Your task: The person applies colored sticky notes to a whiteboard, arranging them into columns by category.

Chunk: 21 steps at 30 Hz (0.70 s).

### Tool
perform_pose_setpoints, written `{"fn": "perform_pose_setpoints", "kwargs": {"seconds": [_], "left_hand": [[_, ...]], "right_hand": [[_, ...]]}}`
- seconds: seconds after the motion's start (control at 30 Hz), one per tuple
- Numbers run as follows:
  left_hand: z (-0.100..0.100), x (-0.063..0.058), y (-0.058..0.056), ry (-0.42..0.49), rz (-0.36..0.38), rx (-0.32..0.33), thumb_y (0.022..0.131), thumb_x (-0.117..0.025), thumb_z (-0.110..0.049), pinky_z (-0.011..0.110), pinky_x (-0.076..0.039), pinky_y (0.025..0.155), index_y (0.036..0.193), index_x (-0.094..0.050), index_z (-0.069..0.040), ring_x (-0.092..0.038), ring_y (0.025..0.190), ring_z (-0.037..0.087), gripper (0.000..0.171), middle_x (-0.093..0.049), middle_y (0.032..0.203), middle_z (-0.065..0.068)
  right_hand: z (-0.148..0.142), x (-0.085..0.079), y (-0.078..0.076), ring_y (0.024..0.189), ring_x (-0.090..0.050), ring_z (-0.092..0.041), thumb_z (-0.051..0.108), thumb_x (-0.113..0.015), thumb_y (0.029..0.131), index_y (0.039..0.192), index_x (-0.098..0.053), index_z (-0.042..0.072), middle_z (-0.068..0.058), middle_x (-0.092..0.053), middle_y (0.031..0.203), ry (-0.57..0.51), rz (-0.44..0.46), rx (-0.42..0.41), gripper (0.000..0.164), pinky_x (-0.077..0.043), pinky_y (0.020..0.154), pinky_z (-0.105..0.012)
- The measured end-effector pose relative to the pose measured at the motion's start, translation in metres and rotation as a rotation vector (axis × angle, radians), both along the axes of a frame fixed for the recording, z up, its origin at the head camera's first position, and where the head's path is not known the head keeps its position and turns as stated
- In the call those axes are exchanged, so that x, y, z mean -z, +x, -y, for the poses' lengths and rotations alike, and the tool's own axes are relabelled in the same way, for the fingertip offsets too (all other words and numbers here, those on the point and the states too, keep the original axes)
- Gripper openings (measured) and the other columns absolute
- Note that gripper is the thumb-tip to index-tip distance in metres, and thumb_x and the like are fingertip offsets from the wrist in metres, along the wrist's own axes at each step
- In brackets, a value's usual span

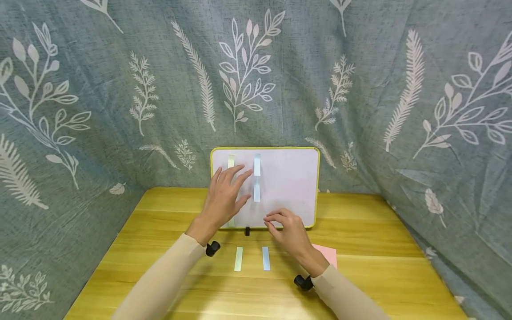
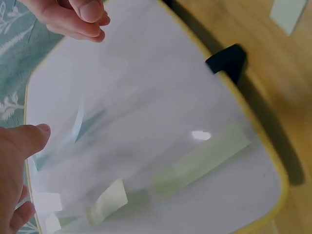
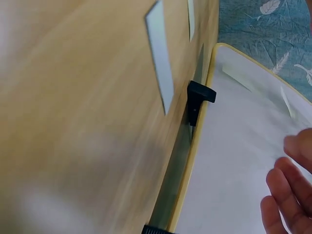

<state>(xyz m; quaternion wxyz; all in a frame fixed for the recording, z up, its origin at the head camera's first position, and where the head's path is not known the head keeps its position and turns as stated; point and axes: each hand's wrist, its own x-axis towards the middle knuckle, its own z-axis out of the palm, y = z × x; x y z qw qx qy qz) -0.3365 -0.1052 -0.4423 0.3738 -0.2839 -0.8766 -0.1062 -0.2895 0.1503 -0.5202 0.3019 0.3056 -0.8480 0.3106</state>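
Left hand (image 1: 221, 195), fingers spread, near blue strips (image 1: 257, 165) on whiteboard (image 1: 289, 182); right hand (image 1: 291, 233), fingers released.

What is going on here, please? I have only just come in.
A person is working at a white board on a table. Their left hand is spread before the board, near two blue strips on it; green strips are partly behind that hand. The right hand is before the board's lower right part, with nothing visible in its grasp. One loose green strip and one loose blue strip lie on the table, with pink paper farther right.
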Motion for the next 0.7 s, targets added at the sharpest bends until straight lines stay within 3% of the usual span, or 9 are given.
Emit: {"fn": "perform_pose_setpoints", "kwargs": {"seconds": [0.17,0.37,0.53,0.7], "left_hand": [[0.000,0.008,0.017,-0.023,-0.021,0.058,0.092,-0.103,-0.032,0.068,-0.054,0.127,0.158,-0.070,-0.019,-0.073,0.140,0.038,0.075,-0.070,0.159,0.013],[-0.001,0.021,0.034,-0.041,0.019,0.115,0.095,-0.101,-0.031,0.059,-0.059,0.121,0.151,-0.075,-0.021,-0.074,0.137,0.033,0.062,-0.073,0.153,0.009],[-0.001,0.034,0.045,-0.070,0.100,0.169,0.100,-0.097,-0.032,0.056,-0.059,0.120,0.146,-0.077,-0.022,-0.072,0.140,0.030,0.052,-0.075,0.151,0.006],[-0.002,0.046,0.056,-0.108,0.236,0.216,0.102,-0.094,-0.035,0.055,-0.061,0.116,0.142,-0.080,-0.022,-0.073,0.139,0.029,0.044,-0.077,0.147,0.005]], "right_hand": [[-0.010,0.006,0.004,0.095,-0.085,-0.025,0.001,-0.096,0.094,0.101,-0.091,0.005,-0.008,-0.084,0.106,0.063,-0.003,-0.043,0.010,-0.072,0.080,-0.036],[-0.020,0.009,0.011,0.098,-0.085,-0.024,0.001,-0.096,0.094,0.102,-0.092,0.005,-0.007,-0.084,0.107,0.129,0.056,-0.076,0.010,-0.072,0.085,-0.039],[-0.025,0.010,0.017,0.106,-0.084,-0.025,0.005,-0.095,0.097,0.107,-0.092,0.007,-0.006,-0.084,0.114,0.180,0.143,-0.100,0.010,-0.073,0.092,-0.041],[-0.028,0.012,0.023,0.110,-0.084,-0.024,0.010,-0.093,0.100,0.111,-0.092,0.009,-0.004,-0.084,0.118,0.219,0.220,-0.121,0.011,-0.072,0.096,-0.042]]}}
